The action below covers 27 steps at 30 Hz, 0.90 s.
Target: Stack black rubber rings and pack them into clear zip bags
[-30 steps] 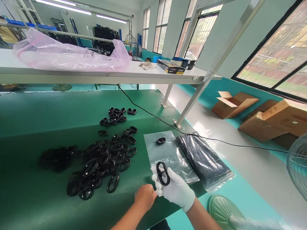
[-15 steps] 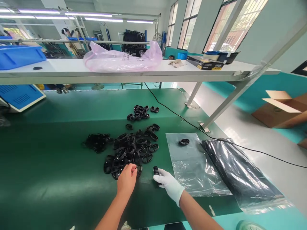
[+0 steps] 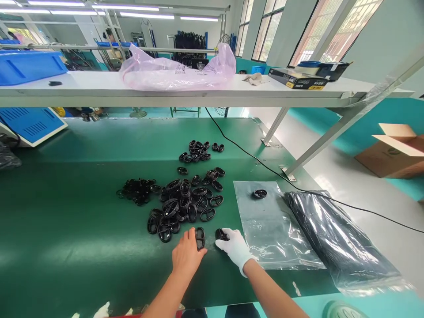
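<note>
My bare left hand (image 3: 188, 252) grips a black oval ring with a crossbar (image 3: 200, 238), held upright between thumb and fingers just in front of the pile. To its right, my white-gloved right hand (image 3: 234, 245) is closed on a small stack of black oval rings (image 3: 221, 234). A gap of green table separates the two hands. Beyond them lies a loose pile of black oval rings (image 3: 185, 201). Left of that pile sits a heap of small thin black parts (image 3: 136, 191), too fine to name.
A clear plastic bag (image 3: 261, 229) lies at right with one black ring (image 3: 259, 194) on it. Beside it is a bag of dark contents (image 3: 341, 238), crossed by a black cable (image 3: 245, 152). Further back is a smaller ring cluster (image 3: 195, 152). A shelf (image 3: 185, 98) spans the table.
My left hand has moved right and holds a ring clear of the pile. The stack in my right hand has turned from edge-on to show its oval face. The view has shifted slightly.
</note>
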{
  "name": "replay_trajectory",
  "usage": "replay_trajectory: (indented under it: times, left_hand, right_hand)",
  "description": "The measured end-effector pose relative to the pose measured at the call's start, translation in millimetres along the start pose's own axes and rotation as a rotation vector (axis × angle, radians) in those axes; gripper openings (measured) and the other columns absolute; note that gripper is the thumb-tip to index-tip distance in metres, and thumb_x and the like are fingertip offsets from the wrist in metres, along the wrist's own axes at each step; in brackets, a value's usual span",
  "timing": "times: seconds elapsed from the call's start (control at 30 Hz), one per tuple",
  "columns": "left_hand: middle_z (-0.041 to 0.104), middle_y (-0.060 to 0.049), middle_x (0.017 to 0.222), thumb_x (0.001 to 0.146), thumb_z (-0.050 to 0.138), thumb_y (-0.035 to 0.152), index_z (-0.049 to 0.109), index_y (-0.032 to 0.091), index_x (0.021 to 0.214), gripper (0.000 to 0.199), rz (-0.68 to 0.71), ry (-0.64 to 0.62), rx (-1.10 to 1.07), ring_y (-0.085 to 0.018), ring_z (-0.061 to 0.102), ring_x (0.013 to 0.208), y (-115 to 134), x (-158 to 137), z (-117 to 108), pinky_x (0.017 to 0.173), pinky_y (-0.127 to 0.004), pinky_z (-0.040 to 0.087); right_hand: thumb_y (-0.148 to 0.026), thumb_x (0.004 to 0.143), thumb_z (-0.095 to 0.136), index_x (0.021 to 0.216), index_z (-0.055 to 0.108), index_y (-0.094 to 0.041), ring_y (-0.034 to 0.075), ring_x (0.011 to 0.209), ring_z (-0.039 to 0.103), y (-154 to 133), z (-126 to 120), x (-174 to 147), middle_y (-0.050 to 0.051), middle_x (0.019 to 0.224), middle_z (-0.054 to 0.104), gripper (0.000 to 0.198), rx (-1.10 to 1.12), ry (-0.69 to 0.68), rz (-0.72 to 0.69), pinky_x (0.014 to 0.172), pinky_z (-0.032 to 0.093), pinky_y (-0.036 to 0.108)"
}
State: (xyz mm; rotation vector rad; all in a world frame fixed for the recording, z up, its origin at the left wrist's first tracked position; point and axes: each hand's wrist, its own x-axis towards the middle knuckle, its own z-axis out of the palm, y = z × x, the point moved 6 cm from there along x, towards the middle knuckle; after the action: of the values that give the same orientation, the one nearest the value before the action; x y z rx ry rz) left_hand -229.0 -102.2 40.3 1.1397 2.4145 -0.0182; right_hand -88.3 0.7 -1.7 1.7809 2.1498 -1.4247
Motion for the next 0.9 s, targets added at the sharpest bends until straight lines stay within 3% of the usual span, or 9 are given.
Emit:
replay_trajectory:
  times: [0.1,0.2,0.3,0.4,0.63,0.9]
  left_hand:
    - [0.045,-0.008,0.124,0.062,0.064,0.021,0.033,0.025,0.127,0.072,0.141,-0.003,0.055,-0.025,0.047,0.109,12,6,-4,0.082,-0.033,0.041]
    - [0.047,-0.008,0.121,0.058,0.063,0.011,0.038,0.024,0.125,0.073,0.185,-0.077,0.031,-0.025,0.05,0.106,20,12,-1,0.084,-0.033,0.04]
    - [0.046,-0.005,0.123,0.058,0.064,0.016,0.036,0.027,0.124,0.073,0.225,-0.121,-0.211,-0.021,0.052,0.102,27,11,7,0.083,-0.03,0.04]
    - [0.049,-0.002,0.12,0.058,0.066,0.02,0.036,0.028,0.124,0.073,0.258,-0.157,-0.466,-0.019,0.052,0.102,31,7,19,0.086,-0.028,0.038]
    - [0.055,-0.002,0.103,0.056,0.067,0.021,0.04,0.028,0.123,0.073,0.256,-0.174,-0.6,-0.019,0.052,0.094,27,8,30,0.083,-0.03,0.039]
    - [0.054,-0.002,0.1,0.053,0.071,0.021,0.041,0.028,0.122,0.075,0.262,-0.187,-0.631,-0.019,0.051,0.095,24,9,34,0.084,-0.031,0.039]
  right_hand:
    - [-0.027,0.057,0.061,0.105,0.06,-0.014,0.023,0.094,0.057,-1,-3,2,0.012,0.104,0.055,0.05,0.05,-0.012,0.018,0.082,0.043,0.03]
    - [-0.021,0.056,0.062,0.102,0.059,-0.011,0.021,0.085,0.06,-3,0,4,0.01,0.094,0.06,0.047,0.109,-0.053,0.042,0.073,0.047,0.03]
    - [-0.018,0.061,0.057,0.102,0.056,-0.012,0.016,0.066,0.061,-1,7,3,0.006,0.081,0.063,0.042,0.194,-0.125,0.077,0.053,0.047,0.025]
    - [-0.017,0.064,0.053,0.103,0.054,-0.013,0.013,0.058,0.059,0,11,-2,0.004,0.081,0.063,0.038,0.279,-0.17,0.096,0.041,0.043,0.021]
    - [-0.014,0.066,0.052,0.1,0.054,-0.013,0.008,0.053,0.053,2,15,-5,0.003,0.081,0.059,0.034,0.399,-0.205,0.099,0.035,0.038,0.015]
    - [-0.015,0.067,0.053,0.101,0.053,-0.015,0.007,0.052,0.052,4,17,-5,0.003,0.085,0.058,0.034,0.407,-0.195,0.091,0.034,0.038,0.015]
